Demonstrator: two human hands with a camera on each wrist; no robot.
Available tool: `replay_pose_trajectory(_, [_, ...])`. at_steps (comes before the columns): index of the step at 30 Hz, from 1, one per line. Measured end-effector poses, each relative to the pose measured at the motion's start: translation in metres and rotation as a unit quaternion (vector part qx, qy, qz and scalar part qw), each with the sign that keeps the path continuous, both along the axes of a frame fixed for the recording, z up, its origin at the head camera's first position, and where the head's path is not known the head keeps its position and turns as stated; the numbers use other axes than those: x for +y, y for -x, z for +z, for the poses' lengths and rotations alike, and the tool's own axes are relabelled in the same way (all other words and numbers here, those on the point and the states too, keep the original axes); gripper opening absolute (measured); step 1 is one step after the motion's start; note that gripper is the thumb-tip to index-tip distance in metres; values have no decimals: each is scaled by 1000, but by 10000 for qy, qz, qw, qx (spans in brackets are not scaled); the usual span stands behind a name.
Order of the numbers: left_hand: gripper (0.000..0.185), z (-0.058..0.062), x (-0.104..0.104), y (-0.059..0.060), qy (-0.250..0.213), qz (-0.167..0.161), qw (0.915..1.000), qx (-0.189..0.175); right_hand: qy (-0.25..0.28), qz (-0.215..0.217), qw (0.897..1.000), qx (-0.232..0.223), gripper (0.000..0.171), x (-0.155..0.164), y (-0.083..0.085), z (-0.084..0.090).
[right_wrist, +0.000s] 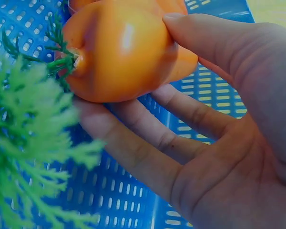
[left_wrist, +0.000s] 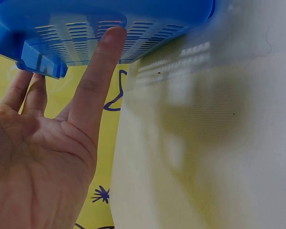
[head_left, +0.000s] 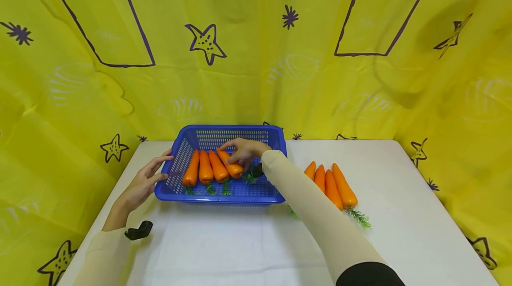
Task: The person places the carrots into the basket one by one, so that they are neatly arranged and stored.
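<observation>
A blue slotted basket (head_left: pixel 224 129) stands mid-table with several orange carrots side by side in it. My right hand (head_left: pixel 241 151) reaches in and grips the rightmost carrot (head_left: pixel 233 169). In the right wrist view my thumb (right_wrist: pixel 205 33) lies on top of that carrot (right_wrist: pixel 124 52) and my fingers (right_wrist: pixel 148 138) lie under it, just above the basket floor (right_wrist: pixel 133 200). My left hand (head_left: pixel 154 171) is open at the basket's left side. In the left wrist view one straight finger (left_wrist: pixel 102 71) touches the basket's outer wall (left_wrist: pixel 86 28).
Several more carrots (head_left: pixel 334 186) with green tops lie on the white table (head_left: pixel 400 215) right of the basket. Green leaves (right_wrist: pixel 24 143) fill the left of the right wrist view. Yellow patterned cloth hangs behind and on both sides of the table.
</observation>
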State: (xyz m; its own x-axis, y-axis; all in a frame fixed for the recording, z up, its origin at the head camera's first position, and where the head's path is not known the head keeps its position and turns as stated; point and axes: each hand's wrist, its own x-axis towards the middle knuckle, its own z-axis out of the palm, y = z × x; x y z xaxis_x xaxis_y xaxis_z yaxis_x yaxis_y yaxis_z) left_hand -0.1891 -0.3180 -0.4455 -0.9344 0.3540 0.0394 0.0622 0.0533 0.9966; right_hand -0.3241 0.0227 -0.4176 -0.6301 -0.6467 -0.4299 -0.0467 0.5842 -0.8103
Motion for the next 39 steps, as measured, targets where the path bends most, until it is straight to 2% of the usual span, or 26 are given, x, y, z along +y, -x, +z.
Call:
replay_pose_trajectory(6, [49, 1, 1, 1, 36, 18, 10000, 39, 16, -60, 9999, -126, 58, -1, 1, -4])
replay_pose_trajectory(24, [52, 3, 0, 1, 120, 45, 9999, 103, -28, -153, 9999, 33, 60, -7, -7, -5])
replay_pose_trajectory(39, [52, 2, 2, 0, 164, 79, 9998, 3, -87, -150, 9998, 47, 60, -8, -8, -8])
